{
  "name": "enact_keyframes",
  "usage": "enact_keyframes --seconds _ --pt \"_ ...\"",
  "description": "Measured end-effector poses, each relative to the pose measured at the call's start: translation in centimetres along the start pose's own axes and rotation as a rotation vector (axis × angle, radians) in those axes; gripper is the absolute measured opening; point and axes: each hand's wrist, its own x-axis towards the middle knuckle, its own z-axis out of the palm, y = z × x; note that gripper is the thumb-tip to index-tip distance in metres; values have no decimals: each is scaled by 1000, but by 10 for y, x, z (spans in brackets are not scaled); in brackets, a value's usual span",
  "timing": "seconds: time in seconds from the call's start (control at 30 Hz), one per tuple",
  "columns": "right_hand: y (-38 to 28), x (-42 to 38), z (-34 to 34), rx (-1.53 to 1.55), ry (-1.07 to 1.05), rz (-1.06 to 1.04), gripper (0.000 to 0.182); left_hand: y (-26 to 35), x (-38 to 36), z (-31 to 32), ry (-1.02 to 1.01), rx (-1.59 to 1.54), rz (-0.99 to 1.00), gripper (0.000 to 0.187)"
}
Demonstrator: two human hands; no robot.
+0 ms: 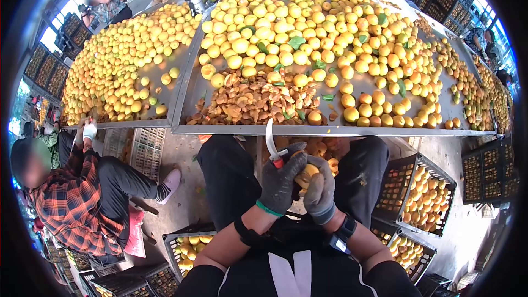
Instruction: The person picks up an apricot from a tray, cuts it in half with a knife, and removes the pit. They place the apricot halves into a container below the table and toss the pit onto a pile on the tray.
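Note:
My left hand (278,182), in a grey glove with a teal cuff, is closed round a knife (270,140). Its red handle shows at the fingers, and the curved blade points up toward the table edge. Beside it, my right hand (320,190), also gloved, is closed on an apricot (306,176) held between the two hands. The fruit looks cut, though fingers cover part of it. Both hands are above my lap, below the metal table (330,130). On the table just ahead lies a heap of apricot scraps (253,99), with whole apricots (308,19) spread behind.
Black crates of apricots (426,201) stand to my right, and another crate (190,247) is near my left elbow. A white crate (147,148) sits under the table. A seated person (77,203) in a plaid shirt works at my left; other people sit across the table.

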Motion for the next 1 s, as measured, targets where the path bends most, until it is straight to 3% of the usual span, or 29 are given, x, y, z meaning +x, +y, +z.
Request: enact_keyframes --seconds 0.03,0.07,0.13,0.17,0.2,0.27,0.3,0.4,0.53,0.6,0.77,0.83,1.0 --pt "9 1 -2 2 -4 -3 44 4 -1 5 16 -171 -82 27" --pt "20 1 -11 342 -56 214 45 3 0 -6 19 -173 -80 27" --pt "36 5 -28 1014 -153 646 47 1 8 -30 -202 -313 -322 27" --pt "39 5 -33 1202 -140 767 47 0 9 -27 -51 -101 -352 35" --pt "39 3 -39 1198 -131 763 47 -5 13 -29 -59 -101 -358 35" --pt "27 4 -46 1087 -24 860 44 -7 22 -32 -152 628 165 48" --pt "25 5 -48 1114 -48 783 32 -3 23 -37 -169 896 257 57" --pt "20 2 -51 929 40 847 31 1 23 -44 -92 1084 221 58" --pt "34 -4 -60 1188 -52 914 24 6 26 -49 -141 783 372 50" --pt "45 -8 -54 1105 -53 924 23 19 20 -45 -146 535 123 46" --pt "28 5 -35 1043 33 1058 22 24 10 -48 -103 395 31 37" --pt "27 16 -35 1052 -55 971 24 30 5 -47 -120 175 -147 34" --pt "46 57 -34 826 -100 752 31 23 4 -48 -98 132 -156 32"
